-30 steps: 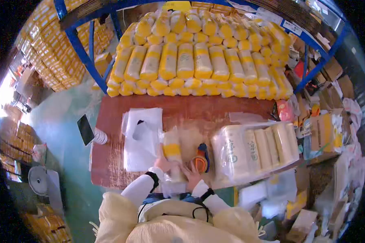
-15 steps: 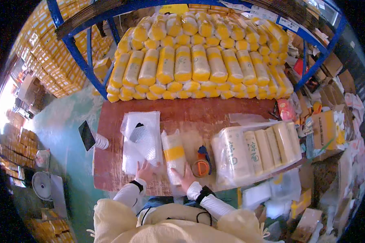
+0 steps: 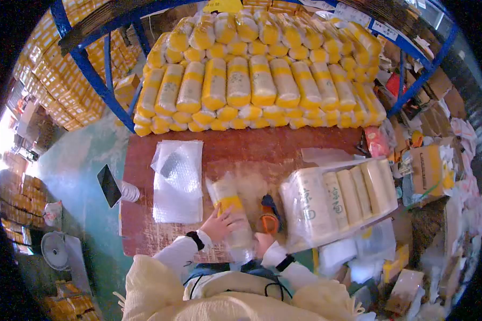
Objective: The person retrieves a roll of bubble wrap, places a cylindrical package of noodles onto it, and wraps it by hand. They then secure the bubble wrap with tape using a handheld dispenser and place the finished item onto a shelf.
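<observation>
A plastic-wrapped noodle pack [image 3: 230,198] with a yellow band lies slightly tilted near the front of the brown table. Across its middle rests my left hand [image 3: 219,224], fingers curved over the wrap and gripping it. My right hand [image 3: 263,244] is closed low beside the pack's right side, at the near end of an orange tape roll with a dark blue dispenser [image 3: 270,216]. What its curled fingers hold is hidden. Left of the pack are flat bubble-wrap sheets [image 3: 179,200]. To the right, a clear bag holds several paper-wrapped noodle packs [image 3: 326,200].
Yellow-and-white wrapped packs [image 3: 238,80] are piled at the table's back, under a blue metal rack [image 3: 85,69]. A phone [image 3: 109,185] on a white coiled stand is at the left edge. Cartons [image 3: 428,171] and plastic clutter crowd the right; a fan [image 3: 56,250] stands lower left.
My left hand has moved right from the bubble wrap onto the noodle pack. My right hand has left the pack and shifted right to the tape roll. The pack's tilt has increased.
</observation>
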A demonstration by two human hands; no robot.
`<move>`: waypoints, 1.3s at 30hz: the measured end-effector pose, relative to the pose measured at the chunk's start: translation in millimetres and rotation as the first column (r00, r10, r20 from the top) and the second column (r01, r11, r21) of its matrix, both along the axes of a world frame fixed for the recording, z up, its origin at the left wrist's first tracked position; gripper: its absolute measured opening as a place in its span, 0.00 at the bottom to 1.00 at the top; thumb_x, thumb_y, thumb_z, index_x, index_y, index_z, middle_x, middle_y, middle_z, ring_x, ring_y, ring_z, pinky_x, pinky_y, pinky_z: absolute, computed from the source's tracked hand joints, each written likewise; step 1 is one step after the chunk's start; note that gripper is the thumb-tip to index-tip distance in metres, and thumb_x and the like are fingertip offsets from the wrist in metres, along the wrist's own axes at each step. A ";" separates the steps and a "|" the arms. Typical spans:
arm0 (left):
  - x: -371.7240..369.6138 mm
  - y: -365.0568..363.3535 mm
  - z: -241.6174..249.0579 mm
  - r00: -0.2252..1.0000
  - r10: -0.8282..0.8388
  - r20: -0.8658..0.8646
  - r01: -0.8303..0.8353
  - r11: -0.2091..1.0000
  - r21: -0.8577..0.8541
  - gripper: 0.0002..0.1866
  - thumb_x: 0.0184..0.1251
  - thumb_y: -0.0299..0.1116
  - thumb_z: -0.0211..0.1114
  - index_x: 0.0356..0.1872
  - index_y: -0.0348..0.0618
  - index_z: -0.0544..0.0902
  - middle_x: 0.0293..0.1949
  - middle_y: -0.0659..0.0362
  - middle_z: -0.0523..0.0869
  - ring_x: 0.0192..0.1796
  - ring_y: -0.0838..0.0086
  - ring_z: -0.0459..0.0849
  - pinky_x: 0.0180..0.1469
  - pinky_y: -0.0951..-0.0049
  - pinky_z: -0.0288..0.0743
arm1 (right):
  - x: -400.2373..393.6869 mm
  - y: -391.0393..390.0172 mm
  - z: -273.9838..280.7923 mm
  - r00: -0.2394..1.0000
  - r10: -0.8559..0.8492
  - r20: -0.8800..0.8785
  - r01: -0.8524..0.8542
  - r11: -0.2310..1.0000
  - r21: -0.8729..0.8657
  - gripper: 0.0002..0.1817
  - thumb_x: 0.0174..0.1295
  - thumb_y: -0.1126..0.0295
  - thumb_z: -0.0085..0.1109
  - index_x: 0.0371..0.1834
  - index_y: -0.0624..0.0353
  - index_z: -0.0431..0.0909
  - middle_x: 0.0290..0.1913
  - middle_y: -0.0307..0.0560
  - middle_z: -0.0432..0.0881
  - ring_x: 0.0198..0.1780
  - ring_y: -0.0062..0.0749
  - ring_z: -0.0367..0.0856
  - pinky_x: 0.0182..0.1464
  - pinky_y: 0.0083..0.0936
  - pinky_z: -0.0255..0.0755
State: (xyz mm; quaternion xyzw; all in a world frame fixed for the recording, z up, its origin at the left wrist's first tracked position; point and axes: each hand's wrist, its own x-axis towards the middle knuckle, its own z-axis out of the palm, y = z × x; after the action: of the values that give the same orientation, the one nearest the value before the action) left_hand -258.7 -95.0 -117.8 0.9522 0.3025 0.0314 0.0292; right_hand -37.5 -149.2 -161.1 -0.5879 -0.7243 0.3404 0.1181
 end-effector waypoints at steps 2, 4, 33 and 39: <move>-8.0 -1.4 -15.8 0.989 0.082 0.123 -0.080 0.997 -0.016 0.29 0.49 0.36 0.60 0.56 0.43 0.67 0.59 0.56 0.68 0.65 0.54 0.61 0.66 0.42 0.43 | -3.1 19.3 58.2 1.000 0.019 -0.006 -0.019 0.999 0.033 0.06 0.50 0.73 0.50 0.26 0.60 0.77 0.27 0.58 0.78 0.31 0.51 0.77 0.34 0.42 0.70; -12.6 -3.1 -19.0 0.891 0.178 0.417 -0.162 0.984 -0.074 0.32 0.45 0.37 0.64 0.55 0.39 0.66 0.57 0.53 0.69 0.64 0.53 0.62 0.65 0.43 0.46 | -7.6 42.5 91.3 0.991 0.128 -0.026 -0.120 0.971 0.204 0.05 0.51 0.73 0.49 0.23 0.60 0.76 0.26 0.55 0.78 0.31 0.51 0.77 0.34 0.41 0.70; -9.9 16.5 112.1 0.537 0.613 0.580 0.061 0.657 -0.751 0.56 0.30 0.36 0.80 0.64 0.41 0.52 0.63 0.55 0.61 0.65 0.66 0.60 0.66 0.64 0.54 | -16.5 100.0 175.9 0.870 0.445 -0.212 -0.385 0.882 0.272 0.19 0.48 0.66 0.65 0.43 0.60 0.75 0.58 0.62 0.66 0.58 0.52 0.68 0.57 0.34 0.64; 19.4 -2.8 92.4 0.214 0.788 0.577 0.094 0.571 -0.815 0.43 0.36 0.30 0.75 0.59 0.38 0.63 0.52 0.56 0.74 0.55 0.71 0.72 0.58 0.70 0.65 | -50.9 77.3 140.7 0.900 -0.045 -0.433 0.187 0.938 0.291 0.14 0.48 0.72 0.63 0.38 0.62 0.74 0.53 0.57 0.71 0.51 0.46 0.73 0.51 0.28 0.68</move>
State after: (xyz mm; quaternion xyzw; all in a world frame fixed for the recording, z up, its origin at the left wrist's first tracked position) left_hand -239.4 -97.8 -25.4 0.5379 0.4442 0.4568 0.5520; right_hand -88.4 -71.9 -20.3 -0.5158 -0.6910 0.3268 0.3868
